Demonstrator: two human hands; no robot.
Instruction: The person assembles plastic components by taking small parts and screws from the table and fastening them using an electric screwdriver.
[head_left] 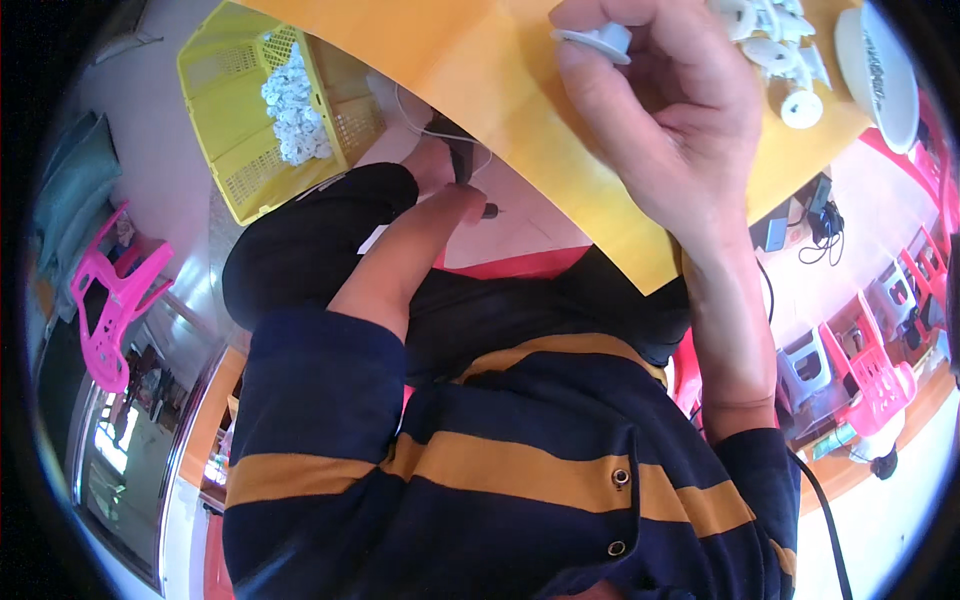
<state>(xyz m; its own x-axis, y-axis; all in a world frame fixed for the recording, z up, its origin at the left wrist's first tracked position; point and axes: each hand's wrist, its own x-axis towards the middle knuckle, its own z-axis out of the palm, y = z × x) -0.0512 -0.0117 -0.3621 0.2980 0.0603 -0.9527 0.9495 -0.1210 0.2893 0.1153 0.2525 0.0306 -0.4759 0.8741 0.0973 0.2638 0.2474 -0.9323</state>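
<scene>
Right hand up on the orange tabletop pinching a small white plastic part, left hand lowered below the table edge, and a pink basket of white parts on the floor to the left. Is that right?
One slip: the basket is yellow, not pink; the pink thing farther left is a plastic chair. The head view shows it. The rest holds: the right hand pinches a small white plastic part over the orange tabletop, and the left hand is below the table edge.

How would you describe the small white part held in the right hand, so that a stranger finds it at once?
Start at the big orange table top across the upper picture. Over it, near the top edge, the right hand pinches a small white round part in its fingertips. Unlike the similar white parts lying loose farther right, or those in the yellow basket, it alone is held up.
</scene>
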